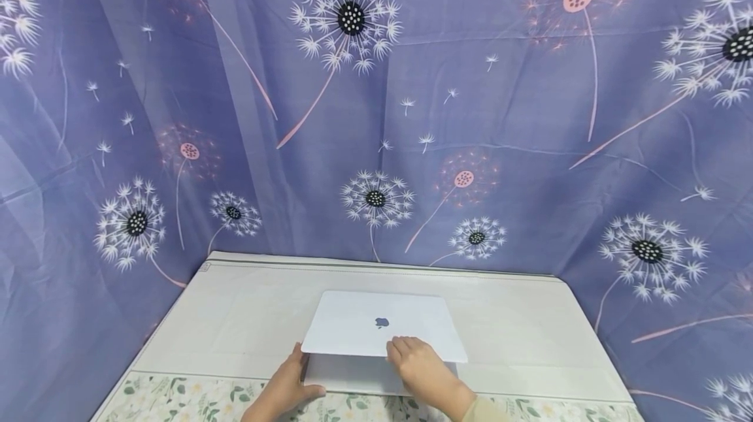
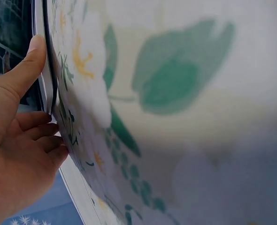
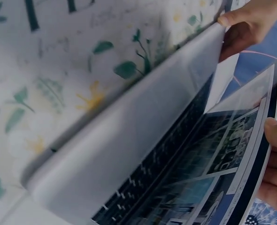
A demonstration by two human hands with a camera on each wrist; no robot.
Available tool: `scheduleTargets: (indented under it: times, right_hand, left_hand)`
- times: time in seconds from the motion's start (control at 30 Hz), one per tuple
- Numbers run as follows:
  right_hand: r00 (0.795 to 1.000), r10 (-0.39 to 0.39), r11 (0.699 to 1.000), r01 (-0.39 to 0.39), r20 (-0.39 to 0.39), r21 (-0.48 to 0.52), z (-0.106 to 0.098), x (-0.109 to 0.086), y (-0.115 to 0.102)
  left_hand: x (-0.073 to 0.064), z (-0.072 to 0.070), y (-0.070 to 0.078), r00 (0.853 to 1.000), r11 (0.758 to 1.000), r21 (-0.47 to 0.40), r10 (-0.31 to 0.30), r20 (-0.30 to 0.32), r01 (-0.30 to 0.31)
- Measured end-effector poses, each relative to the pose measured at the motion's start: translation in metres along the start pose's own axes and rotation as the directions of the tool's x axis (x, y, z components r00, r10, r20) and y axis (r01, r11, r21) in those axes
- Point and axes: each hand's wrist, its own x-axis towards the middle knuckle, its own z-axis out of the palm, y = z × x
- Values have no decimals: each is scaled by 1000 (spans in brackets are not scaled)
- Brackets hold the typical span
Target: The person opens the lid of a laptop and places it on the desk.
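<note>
A silver laptop (image 1: pixel 353 327) with a dark apple logo on its lid lies on the table, the lid raised partway above the base. My right hand (image 1: pixel 425 370) grips the front edge of the lid, thumb on the screen side and fingers on the outer side. With my left hand (image 1: pixel 284 386) I hold the base at its left front corner, the thumb on top and the fingers at the side. In the right wrist view the dark keyboard (image 3: pixel 143 176) and the lit screen (image 3: pixel 232 150) show between lid and base.
The laptop stands on a white table (image 1: pixel 253 317). Along the table's front runs a floral cloth (image 1: pixel 176 399) with green leaves and yellow blossoms. A purple curtain (image 1: pixel 317 213) printed with dandelions hangs behind and at both sides.
</note>
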Motion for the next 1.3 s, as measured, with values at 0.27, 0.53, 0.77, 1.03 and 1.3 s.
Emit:
scheduleTargets:
  times: [0.27,0.53,0.77,1.03,1.3]
  right_hand:
    - [1000,14,997,-15,12,71,-10,15,18]
    - [994,33,977,-55,107,207,-22,32,41]
    - [970,135,918,-198,200,344,-30,50,63]
    - [949,248,835,-312,196,453,-32,64,78]
    - [913,400,778,-383,77,497,-25,71,82]
  left_hand:
    - [3,1,-1,1000,999,44,3,24,-4]
    - [2,1,-2,1000,998,50,25,6,-25]
    - [1,0,-1,999,999,39,30,22,-31]
    - [1,1,-1,1000,999,25,23,19,-24]
    - [2,1,-1,1000,999,36,2,12,-3]
